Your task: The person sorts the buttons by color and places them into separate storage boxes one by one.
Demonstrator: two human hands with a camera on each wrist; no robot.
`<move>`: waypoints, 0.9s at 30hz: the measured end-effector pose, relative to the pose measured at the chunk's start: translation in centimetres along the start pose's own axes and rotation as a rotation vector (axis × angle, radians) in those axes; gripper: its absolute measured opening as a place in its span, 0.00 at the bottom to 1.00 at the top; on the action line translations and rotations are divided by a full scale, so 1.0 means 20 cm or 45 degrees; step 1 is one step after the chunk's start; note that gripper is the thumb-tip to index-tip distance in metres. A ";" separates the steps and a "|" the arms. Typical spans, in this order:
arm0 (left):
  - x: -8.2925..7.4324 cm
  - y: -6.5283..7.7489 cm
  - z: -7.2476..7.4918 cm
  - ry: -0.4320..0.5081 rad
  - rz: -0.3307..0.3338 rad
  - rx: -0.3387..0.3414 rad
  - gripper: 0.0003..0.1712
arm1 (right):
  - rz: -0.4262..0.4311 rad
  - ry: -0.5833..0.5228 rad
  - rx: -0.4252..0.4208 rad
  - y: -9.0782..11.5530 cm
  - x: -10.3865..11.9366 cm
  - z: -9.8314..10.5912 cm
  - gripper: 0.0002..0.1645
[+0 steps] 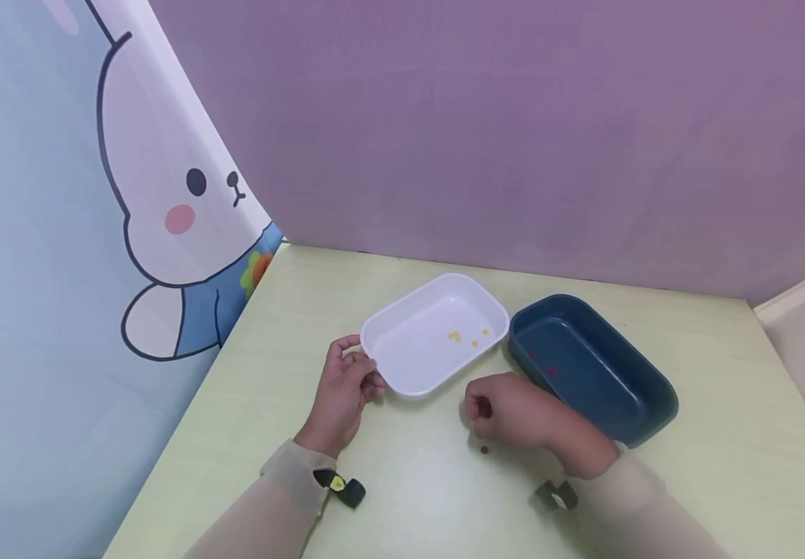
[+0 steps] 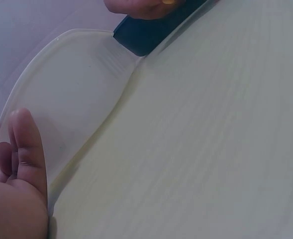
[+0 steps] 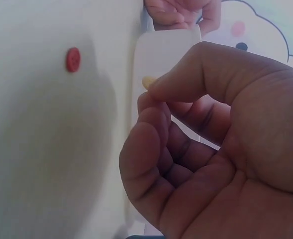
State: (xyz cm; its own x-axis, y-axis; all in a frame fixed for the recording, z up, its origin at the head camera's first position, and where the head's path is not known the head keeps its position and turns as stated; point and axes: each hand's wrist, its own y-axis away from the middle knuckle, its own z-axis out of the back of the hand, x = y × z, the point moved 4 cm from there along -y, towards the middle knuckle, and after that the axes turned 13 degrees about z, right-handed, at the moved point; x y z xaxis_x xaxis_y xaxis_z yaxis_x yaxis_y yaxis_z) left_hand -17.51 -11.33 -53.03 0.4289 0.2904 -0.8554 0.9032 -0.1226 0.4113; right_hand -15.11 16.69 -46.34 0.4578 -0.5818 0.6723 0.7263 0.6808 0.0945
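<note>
Between thumb and index finger, my right hand [image 1: 514, 411] pinches a small yellow button [image 3: 148, 81], lifted over the table in front of the two trays. A red button [image 1: 484, 449] lies on the table just below that hand. My left hand [image 1: 342, 380] holds the left end of a white tray [image 1: 402, 353], thumb and fingers at its rim. Several yellow buttons [image 1: 454, 336] lie in the right part of this tray. To the right stands a dark blue tray [image 1: 601, 373] with a few red buttons [image 1: 553, 371] inside, partly behind my right forearm.
Both trays stand with their corners close together on a pale table [image 1: 402, 481]. A purple panel [image 1: 486, 155] rises behind the table's back edge. At the left hangs a light blue cloth [image 1: 39, 310] with a cartoon rabbit.
</note>
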 end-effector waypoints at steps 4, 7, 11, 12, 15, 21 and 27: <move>-0.01 0.01 0.00 0.000 -0.003 0.001 0.30 | 0.004 0.022 0.006 -0.02 0.00 0.03 0.16; -0.01 0.01 -0.01 0.000 -0.002 0.000 0.30 | 0.032 0.032 0.001 -0.04 0.00 0.06 0.15; -0.01 0.01 0.00 -0.001 0.004 -0.002 0.29 | 0.059 0.048 -0.010 -0.05 0.00 0.10 0.14; -0.01 0.01 -0.01 0.001 0.005 -0.002 0.29 | 0.060 0.053 -0.008 -0.05 0.00 0.12 0.14; -0.01 0.01 -0.01 0.003 0.004 0.002 0.29 | 0.071 0.045 -0.007 -0.06 0.01 0.16 0.13; -0.01 0.02 -0.01 0.006 0.001 0.004 0.29 | 0.071 -0.026 -0.012 -0.10 0.00 0.26 0.10; -0.02 0.02 -0.01 0.013 0.000 0.002 0.28 | 0.054 -0.120 0.020 -0.17 -0.01 0.36 0.10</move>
State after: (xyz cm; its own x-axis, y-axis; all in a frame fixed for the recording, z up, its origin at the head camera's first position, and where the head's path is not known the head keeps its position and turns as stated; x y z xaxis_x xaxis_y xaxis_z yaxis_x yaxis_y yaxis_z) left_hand -17.34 -11.21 -52.54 0.4284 0.2999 -0.8524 0.9034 -0.1242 0.4104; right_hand -21.42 17.64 -41.56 0.4371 -0.5083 0.7421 0.6990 0.7111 0.0753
